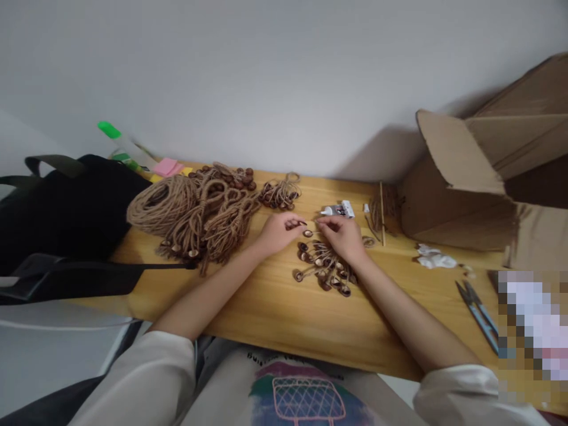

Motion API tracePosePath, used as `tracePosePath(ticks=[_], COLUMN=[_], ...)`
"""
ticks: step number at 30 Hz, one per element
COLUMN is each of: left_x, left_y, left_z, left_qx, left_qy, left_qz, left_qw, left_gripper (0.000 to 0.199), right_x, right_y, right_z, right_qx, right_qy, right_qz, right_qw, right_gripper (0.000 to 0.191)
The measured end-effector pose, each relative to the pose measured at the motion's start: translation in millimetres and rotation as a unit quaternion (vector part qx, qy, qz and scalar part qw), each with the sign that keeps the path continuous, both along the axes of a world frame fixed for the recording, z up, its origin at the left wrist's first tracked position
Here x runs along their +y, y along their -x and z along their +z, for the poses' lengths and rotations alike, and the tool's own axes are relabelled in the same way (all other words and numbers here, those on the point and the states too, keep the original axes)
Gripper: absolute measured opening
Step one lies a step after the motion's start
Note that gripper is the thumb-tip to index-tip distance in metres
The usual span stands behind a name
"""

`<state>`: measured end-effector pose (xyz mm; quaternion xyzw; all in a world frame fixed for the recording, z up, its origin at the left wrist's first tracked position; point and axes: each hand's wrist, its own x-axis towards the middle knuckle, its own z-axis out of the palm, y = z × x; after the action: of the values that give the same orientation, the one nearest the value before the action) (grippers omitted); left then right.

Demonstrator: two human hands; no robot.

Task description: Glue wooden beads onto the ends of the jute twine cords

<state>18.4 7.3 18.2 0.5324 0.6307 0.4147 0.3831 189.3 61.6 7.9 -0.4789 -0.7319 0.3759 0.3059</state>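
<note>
My left hand [281,231] is closed in a pinch at the middle of the wooden table, its fingertips around a small brown piece. Just under those fingertips lies a round nutshell-like piece [307,234] with a pale inside. Facing it, my right hand [339,232] has its thumb and fingers pressed together; what they hold is too small to make out. A cluster of twine cords with brown shell pieces [326,275] spreads below, partly under my right wrist. Behind my right hand lies a white and dark glue tube [339,210], a small white cap [366,208] beside it.
Left are twine bundles [226,225], a twine coil [162,204], a black bag [84,207] and pink notes [167,167]. A smaller bundle [280,192] lies behind. Right are a stick [382,216], a cardboard box [448,201], crumpled tissue [435,258] and snips [479,313].
</note>
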Motion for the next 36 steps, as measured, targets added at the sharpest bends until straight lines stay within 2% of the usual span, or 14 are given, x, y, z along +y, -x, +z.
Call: tracePosePath(ticks=[3,6,11,18,27,36], left_x=[7.8,8.7,2.3,1.6,1.9,2.0], left_y=[4.0,1.6,-3.2,-0.3,-1.2,0.1], left_z=[-2.7,-9.6,-16.1,-12.6,-12.3,-13.9], left_qx=[-0.008,0.008,0.106,0.125,0.124,0.137], left_qy=[-0.002,-0.051,-0.149,-0.165,-0.168,-0.169], left_qz=[0.027,0.058,0.027,-0.020,-0.033,-0.053], left_qw=[1.000,0.997,0.983,0.978,0.977,0.975], left_gripper=[0.015,0.017,0.015,0.019,0.019,0.022], right_x=[-3.6,-7.4,-12.0,-15.3,-15.6,-17.2], right_y=[0.5,0.5,1.1,1.1,1.9,1.9], right_z=[-1.1,-1.9,-2.0,0.0,2.3,4.1], right_qx=[-0.012,-0.025,-0.040,-0.033,-0.018,-0.015], right_qy=[-0.052,-0.110,-0.175,-0.180,-0.204,-0.177], right_qz=[-0.022,-0.019,0.006,0.014,0.031,0.038], right_qw=[0.998,0.993,0.984,0.983,0.978,0.983], right_gripper=[0.019,0.018,0.015,0.011,0.008,0.007])
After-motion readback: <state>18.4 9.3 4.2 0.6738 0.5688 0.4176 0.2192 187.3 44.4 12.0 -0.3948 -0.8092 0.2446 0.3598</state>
